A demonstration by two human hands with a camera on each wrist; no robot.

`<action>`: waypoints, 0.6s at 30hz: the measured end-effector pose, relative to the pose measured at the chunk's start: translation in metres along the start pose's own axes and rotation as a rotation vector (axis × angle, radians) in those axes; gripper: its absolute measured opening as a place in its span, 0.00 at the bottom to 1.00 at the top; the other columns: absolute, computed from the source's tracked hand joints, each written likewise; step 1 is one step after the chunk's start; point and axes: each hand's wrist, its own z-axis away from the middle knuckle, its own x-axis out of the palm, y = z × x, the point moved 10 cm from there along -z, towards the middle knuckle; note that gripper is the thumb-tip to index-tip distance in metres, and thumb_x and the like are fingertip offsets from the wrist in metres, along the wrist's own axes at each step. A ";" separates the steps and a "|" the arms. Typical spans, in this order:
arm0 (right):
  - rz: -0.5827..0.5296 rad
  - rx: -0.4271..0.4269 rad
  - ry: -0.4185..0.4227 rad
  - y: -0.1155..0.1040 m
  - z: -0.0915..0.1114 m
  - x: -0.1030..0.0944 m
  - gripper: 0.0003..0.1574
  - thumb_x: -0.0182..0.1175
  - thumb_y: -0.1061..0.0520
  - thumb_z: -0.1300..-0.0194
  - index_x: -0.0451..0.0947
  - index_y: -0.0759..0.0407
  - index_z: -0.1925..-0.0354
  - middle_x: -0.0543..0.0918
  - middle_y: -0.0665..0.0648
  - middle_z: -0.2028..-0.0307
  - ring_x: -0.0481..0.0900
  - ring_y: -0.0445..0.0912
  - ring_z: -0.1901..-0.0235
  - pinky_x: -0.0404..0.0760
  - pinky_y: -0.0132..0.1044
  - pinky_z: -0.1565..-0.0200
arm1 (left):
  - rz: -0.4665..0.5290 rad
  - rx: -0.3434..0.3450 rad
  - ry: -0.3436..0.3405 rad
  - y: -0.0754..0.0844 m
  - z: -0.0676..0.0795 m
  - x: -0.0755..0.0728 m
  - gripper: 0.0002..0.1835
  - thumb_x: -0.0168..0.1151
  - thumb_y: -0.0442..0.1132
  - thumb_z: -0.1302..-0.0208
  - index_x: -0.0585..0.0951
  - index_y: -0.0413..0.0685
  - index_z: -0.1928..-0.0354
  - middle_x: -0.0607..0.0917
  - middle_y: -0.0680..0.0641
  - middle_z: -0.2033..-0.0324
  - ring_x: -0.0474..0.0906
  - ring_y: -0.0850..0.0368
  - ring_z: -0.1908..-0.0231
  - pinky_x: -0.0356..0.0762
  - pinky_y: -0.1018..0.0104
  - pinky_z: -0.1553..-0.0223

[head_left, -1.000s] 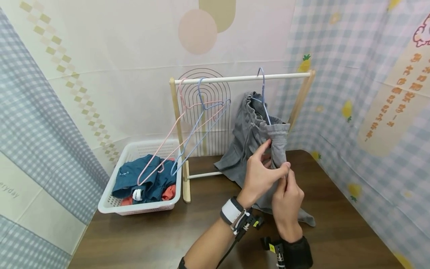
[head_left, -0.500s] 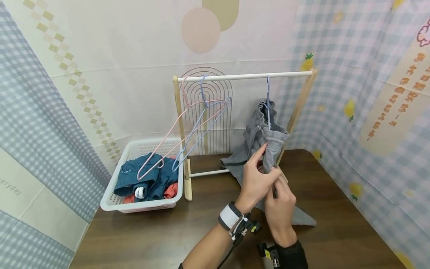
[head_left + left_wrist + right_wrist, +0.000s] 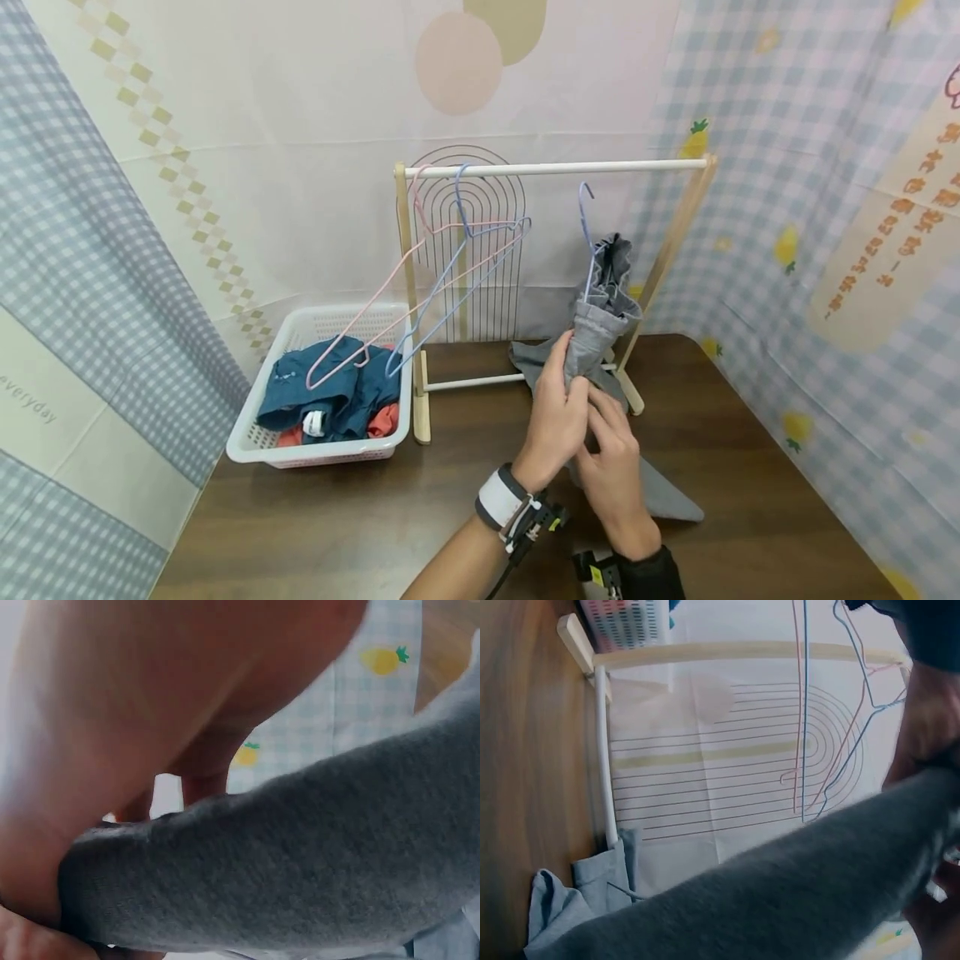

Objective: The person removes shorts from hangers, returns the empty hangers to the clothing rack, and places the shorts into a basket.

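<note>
Grey trousers (image 3: 596, 333) with a gathered elastic waist hang on a lilac-blue wire hanger (image 3: 584, 217), whose upright hook stands just below the rack's bar. My left hand (image 3: 557, 421) grips the near side of the waistband, with the index finger laid along the cloth. Just below and to the right, my right hand (image 3: 617, 475) pinches the same cloth from beneath. One trouser leg trails onto the table. In the left wrist view, the grey cloth (image 3: 300, 855) runs under the hand; in the right wrist view, a grey leg (image 3: 765, 900) crosses the foreground.
A clothes rack with a white bar (image 3: 555, 168) and wooden legs stands at the back. One pink hanger (image 3: 367, 308) and one blue hanger (image 3: 435, 304) hang at its left. Beside it, a white basket (image 3: 251, 425) holds teal (image 3: 311, 379) and coral garments.
The hanger's hook has come down from the bar to just below it. The trousers have turned narrower to the view and come lower, and both hands have moved down and left with them.
</note>
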 end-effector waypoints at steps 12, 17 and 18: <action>-0.176 0.035 -0.142 0.001 0.005 0.018 0.33 0.70 0.77 0.41 0.82 0.65 0.38 0.78 0.63 0.32 0.76 0.54 0.35 0.73 0.23 0.46 | 0.012 -0.008 0.064 -0.017 0.010 -0.033 0.34 0.43 0.30 0.25 0.65 0.59 0.19 0.76 0.49 0.32 0.72 0.59 0.74 0.74 0.64 0.63; -0.176 0.081 -0.138 0.004 0.000 0.022 0.23 0.63 0.74 0.30 0.83 0.64 0.40 0.80 0.64 0.36 0.78 0.52 0.37 0.74 0.22 0.42 | 0.017 -0.011 0.080 -0.020 0.014 -0.042 0.33 0.42 0.31 0.24 0.65 0.61 0.20 0.81 0.46 0.40 0.58 0.59 0.87 0.66 0.68 0.77; -0.171 0.082 -0.134 0.003 -0.001 0.023 0.23 0.61 0.74 0.29 0.83 0.64 0.40 0.80 0.64 0.36 0.80 0.52 0.39 0.74 0.22 0.43 | 0.014 -0.009 0.085 -0.020 0.014 -0.044 0.33 0.42 0.31 0.24 0.65 0.61 0.20 0.81 0.47 0.39 0.59 0.59 0.86 0.66 0.68 0.76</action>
